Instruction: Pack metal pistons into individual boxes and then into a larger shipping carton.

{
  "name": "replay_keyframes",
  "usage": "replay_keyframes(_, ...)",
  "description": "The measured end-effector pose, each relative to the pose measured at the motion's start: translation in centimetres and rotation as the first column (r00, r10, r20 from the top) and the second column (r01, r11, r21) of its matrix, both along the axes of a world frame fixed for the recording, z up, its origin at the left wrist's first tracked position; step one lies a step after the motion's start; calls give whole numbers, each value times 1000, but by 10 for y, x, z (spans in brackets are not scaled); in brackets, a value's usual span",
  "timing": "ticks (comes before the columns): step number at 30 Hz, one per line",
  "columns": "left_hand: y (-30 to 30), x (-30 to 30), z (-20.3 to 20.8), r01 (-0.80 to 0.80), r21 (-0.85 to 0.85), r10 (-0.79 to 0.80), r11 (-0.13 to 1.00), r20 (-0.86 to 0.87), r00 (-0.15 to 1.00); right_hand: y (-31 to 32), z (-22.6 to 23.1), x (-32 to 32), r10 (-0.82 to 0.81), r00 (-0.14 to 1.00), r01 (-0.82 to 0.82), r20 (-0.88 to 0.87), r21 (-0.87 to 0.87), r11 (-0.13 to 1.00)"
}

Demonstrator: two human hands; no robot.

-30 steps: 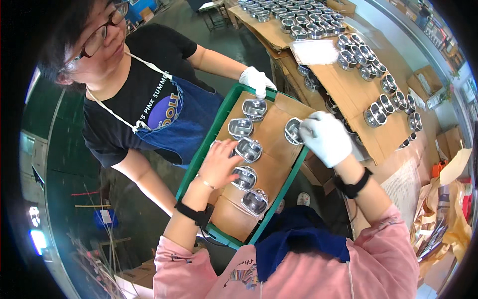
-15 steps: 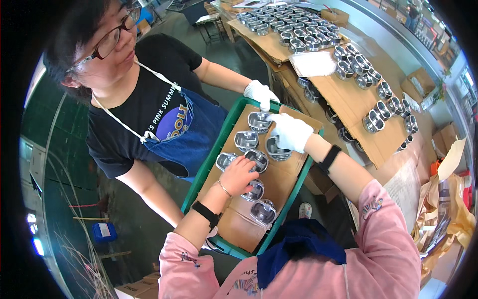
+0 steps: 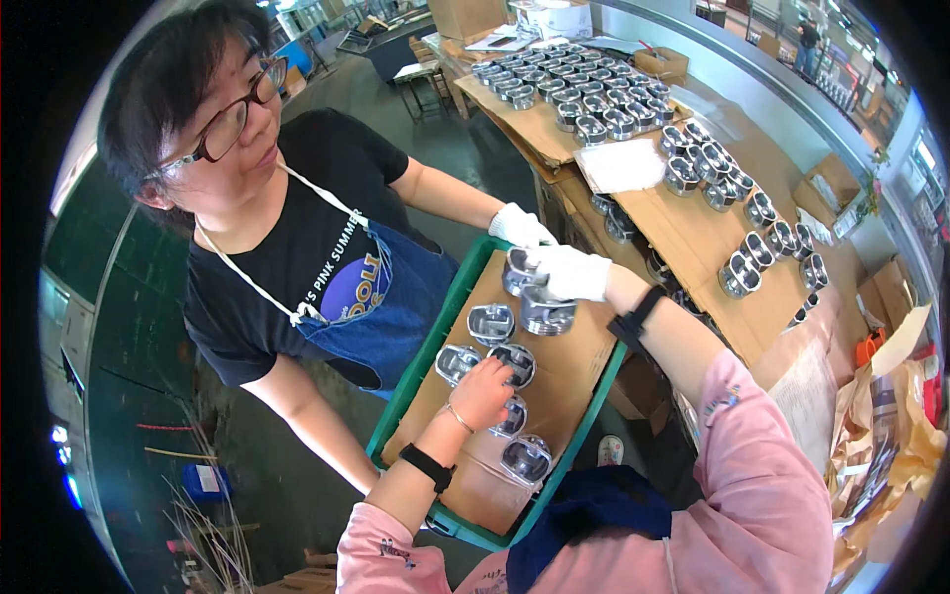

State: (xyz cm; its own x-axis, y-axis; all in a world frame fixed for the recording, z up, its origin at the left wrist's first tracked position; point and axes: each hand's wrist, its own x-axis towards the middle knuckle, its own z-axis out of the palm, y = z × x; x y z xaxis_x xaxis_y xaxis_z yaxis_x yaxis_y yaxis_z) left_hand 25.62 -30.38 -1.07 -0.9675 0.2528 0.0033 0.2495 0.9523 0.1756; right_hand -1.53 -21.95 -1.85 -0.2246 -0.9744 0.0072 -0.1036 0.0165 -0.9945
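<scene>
My right hand (image 3: 576, 272), in a white glove, is closed on a shiny metal piston (image 3: 547, 313) near the far end of a green crate (image 3: 398, 408). Another piston (image 3: 519, 273) sits right beside its fingertips; whether they touch it is hard to tell. My bare left hand (image 3: 481, 393) has its fingers hooked into the hollow of a piston (image 3: 513, 364) in the middle of the crate. Around it on the cardboard lining (image 3: 480, 470) lie several more pistons, among them one near the middle (image 3: 491, 324) and one at the near end (image 3: 526, 458).
Across from me a co-worker in a denim apron (image 3: 381, 307) supports the crate, one white-gloved hand (image 3: 522, 227) at its far end. To the right, a cardboard-covered table (image 3: 683, 243) carries rows of pistons (image 3: 584, 84). Crumpled brown paper (image 3: 905, 445) lies at the far right.
My right hand has lifted its piston off the lining and moved it toward the far-end piston. My left hand stays at the middle piston. The crate sits slightly lower in view.
</scene>
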Motion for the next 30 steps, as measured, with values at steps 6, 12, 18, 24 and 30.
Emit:
replay_keyframes(6,5,0,32,11,62,-9,998,-39,999,122,122,41,-6,977,65,215,-264,962)
replay_keyframes(12,43,-60,93,154,214,-124,965,-148,981,235,119,37,-275,872,378,405,-201,904)
replay_keyframes(18,96,-170,105,427,169,-375,888,-270,887,340,94,26,-752,393,877,-529,-32,480)
replay_keyframes(24,142,-298,96,402,-155,-421,903,-127,898,370,50,-27,-617,166,983,-769,76,169)
replay_keyframes(30,184,-395,58,356,-360,-384,862,-7,923,376,31,-46,-356,351,902,-866,211,376)
